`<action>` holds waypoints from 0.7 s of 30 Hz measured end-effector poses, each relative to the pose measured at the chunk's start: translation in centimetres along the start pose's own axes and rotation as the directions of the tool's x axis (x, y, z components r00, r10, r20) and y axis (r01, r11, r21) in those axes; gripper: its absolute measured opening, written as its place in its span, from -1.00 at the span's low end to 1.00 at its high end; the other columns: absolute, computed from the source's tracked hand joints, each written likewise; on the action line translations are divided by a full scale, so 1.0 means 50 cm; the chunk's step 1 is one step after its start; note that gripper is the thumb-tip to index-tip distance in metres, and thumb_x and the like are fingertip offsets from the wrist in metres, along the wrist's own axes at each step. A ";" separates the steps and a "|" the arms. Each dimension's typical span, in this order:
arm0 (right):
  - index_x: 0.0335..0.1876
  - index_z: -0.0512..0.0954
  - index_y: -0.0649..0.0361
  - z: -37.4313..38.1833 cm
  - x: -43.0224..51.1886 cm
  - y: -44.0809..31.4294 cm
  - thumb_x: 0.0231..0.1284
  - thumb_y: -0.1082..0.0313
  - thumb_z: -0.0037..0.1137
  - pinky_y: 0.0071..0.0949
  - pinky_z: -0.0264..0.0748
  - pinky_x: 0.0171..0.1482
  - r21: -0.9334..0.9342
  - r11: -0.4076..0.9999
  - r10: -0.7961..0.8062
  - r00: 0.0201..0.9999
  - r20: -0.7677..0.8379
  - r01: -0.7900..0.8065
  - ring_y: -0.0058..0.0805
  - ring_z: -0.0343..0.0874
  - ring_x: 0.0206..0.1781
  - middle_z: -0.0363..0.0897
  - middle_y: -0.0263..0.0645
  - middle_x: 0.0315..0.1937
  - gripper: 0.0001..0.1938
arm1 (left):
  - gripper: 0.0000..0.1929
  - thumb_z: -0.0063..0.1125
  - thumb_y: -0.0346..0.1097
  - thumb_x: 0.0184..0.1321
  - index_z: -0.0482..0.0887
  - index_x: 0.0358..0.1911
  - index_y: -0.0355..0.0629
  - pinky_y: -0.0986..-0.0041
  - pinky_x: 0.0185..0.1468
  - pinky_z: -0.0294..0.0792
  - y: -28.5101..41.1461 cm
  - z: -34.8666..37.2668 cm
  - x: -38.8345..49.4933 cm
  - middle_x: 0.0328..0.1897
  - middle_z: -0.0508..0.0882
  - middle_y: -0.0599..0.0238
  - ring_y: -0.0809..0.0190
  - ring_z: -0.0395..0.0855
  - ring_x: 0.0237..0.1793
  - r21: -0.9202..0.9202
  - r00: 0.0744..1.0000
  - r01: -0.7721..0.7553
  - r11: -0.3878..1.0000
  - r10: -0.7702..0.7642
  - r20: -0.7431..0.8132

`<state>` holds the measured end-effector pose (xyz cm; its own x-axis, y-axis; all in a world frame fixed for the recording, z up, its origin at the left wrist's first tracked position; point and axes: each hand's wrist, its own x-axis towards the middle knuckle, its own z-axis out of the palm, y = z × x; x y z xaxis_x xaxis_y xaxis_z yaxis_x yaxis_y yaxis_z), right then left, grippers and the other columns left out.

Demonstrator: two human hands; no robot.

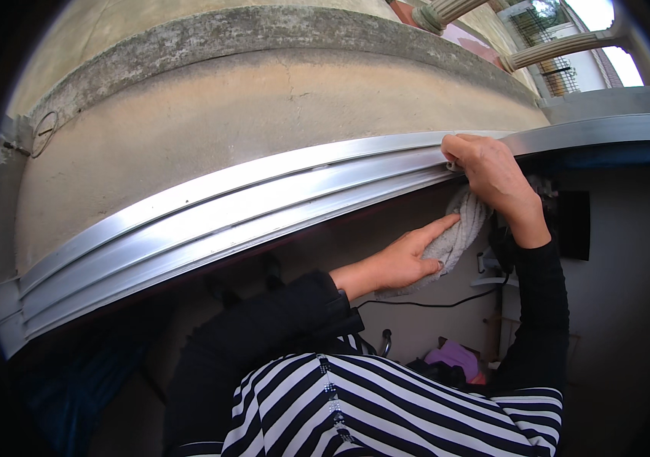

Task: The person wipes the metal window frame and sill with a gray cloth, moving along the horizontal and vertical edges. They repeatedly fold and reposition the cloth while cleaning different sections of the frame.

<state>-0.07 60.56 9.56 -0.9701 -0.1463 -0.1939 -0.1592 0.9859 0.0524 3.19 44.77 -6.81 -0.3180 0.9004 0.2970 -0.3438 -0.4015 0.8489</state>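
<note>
A grey-white cloth [453,243] hangs down from my right hand [493,168], whose closed fingers grip its upper end over the metal window track. My left hand [407,260] lies against the lower part of the cloth, fingers spread, with the thumb and a fingertip touching it. The silvery aluminium window track [245,197] has several long grooves and runs from the lower left up to my right hand. Part of the cloth is hidden under my right fingers.
Beyond the track lies a concrete ledge [279,91] with a weathered raised edge. Fluted balusters [559,50] stand at the upper right. On the room side are a black cable [439,304], a dark flat panel [574,225] and a purple item [455,359]. Blue fabric hangs at the lower left.
</note>
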 end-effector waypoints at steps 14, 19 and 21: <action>-0.27 0.61 0.36 -0.007 -0.002 0.028 0.04 0.61 0.17 -0.18 0.50 -0.14 0.140 0.986 -0.090 0.995 0.033 0.085 0.11 0.57 -0.20 0.60 0.01 -0.32 -0.87 | -0.16 0.08 -0.55 0.12 0.10 0.56 -0.21 0.34 0.57 0.06 0.008 -0.005 -0.009 0.60 0.26 -0.05 0.04 0.22 0.57 0.042 1.000 0.026 0.999 -0.026 0.008; -0.33 0.56 0.36 0.014 -0.004 0.013 0.07 0.63 0.06 -0.14 0.49 -0.16 0.030 0.998 0.050 0.999 -0.022 -0.049 0.13 0.56 -0.22 0.56 0.03 -0.35 -0.92 | -0.16 0.08 -0.54 0.12 0.10 0.56 -0.22 0.35 0.56 0.07 0.007 -0.005 -0.007 0.60 0.26 -0.06 0.03 0.22 0.57 0.028 1.000 0.016 0.999 -0.015 -0.002; -0.39 0.51 0.35 0.022 -0.005 0.004 0.10 0.62 -0.03 -0.06 0.48 -0.17 -0.035 0.994 0.100 0.995 -0.023 -0.101 0.17 0.54 -0.20 0.52 0.05 -0.36 -0.94 | -0.16 0.08 -0.53 0.12 0.10 0.56 -0.23 0.35 0.56 0.07 0.005 -0.005 -0.006 0.60 0.26 -0.06 0.03 0.22 0.57 0.025 1.000 0.020 0.999 -0.020 -0.004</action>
<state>0.33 60.87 8.52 -0.9851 -0.0489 -0.1651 -0.0670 0.9921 0.1059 2.98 44.37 -6.79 -0.3149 0.9074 0.2783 -0.3281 -0.3792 0.8652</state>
